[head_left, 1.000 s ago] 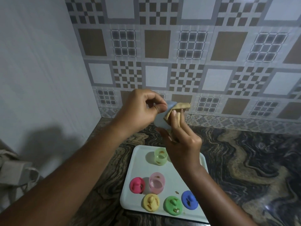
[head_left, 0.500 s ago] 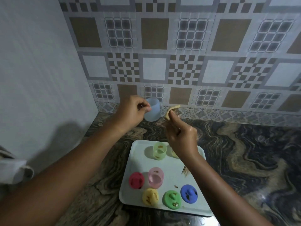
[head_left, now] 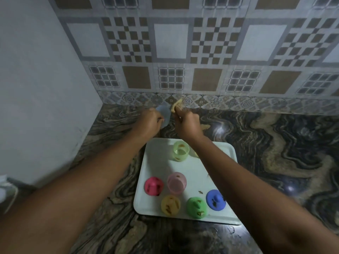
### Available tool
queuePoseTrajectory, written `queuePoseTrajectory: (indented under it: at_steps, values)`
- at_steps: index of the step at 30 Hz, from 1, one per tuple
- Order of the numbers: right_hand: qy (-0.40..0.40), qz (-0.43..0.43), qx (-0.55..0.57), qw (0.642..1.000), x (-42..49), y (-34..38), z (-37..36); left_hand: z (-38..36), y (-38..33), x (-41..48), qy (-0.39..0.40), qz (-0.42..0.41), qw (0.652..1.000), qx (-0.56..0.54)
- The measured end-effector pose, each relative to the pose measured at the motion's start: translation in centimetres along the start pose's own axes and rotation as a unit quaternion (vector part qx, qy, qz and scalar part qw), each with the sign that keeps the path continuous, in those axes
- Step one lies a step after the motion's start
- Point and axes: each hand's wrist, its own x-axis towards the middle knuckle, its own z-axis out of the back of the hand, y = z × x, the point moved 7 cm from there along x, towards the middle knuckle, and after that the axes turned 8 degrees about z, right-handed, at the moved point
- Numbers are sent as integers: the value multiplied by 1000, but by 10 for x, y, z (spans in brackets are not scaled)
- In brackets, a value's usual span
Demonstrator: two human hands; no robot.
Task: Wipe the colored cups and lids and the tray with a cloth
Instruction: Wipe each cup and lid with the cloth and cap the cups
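My left hand [head_left: 149, 123] grips a pale blue cup [head_left: 163, 113], held above the counter behind the tray. My right hand [head_left: 187, 123] holds a yellowish cloth [head_left: 176, 105] bunched right beside that cup. On the white tray [head_left: 156, 162] stand a light green cup [head_left: 180, 150] at the back and a pink cup [head_left: 176, 182] in the middle. A pink lid [head_left: 153, 186], a yellow lid [head_left: 170, 205], a green lid [head_left: 196, 207] and a blue lid [head_left: 215, 199] lie along the front; they carry brown smears. Crumbs [head_left: 200, 192] lie on the tray.
The tray rests on a dark marbled counter [head_left: 275, 153]. A patterned tiled wall [head_left: 183, 52] rises behind it and a plain white wall [head_left: 36, 88] closes the left side. A pale object [head_left: 5, 187] shows at the left edge.
The cloth came out of the blue cup and my hands drew slightly apart, then lowered toward the counter. The view tilted downward, showing more of the tray.
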Motion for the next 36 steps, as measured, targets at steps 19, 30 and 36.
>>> queuePoseTrajectory:
  at_steps: [19, 30, 36]
  values:
    - [-30, -63, 50, 996, -9, -32, -28, -79, 39, 6, 110, 28, 993, 19]
    - [-48, -109, 142, 983, -59, -24, 47, -2, -45, -40, -30, -51, 990, -131]
    - [-63, -156, 126, 978, -148, -27, 105, -37, -98, -104, 94, -59, 982, -150]
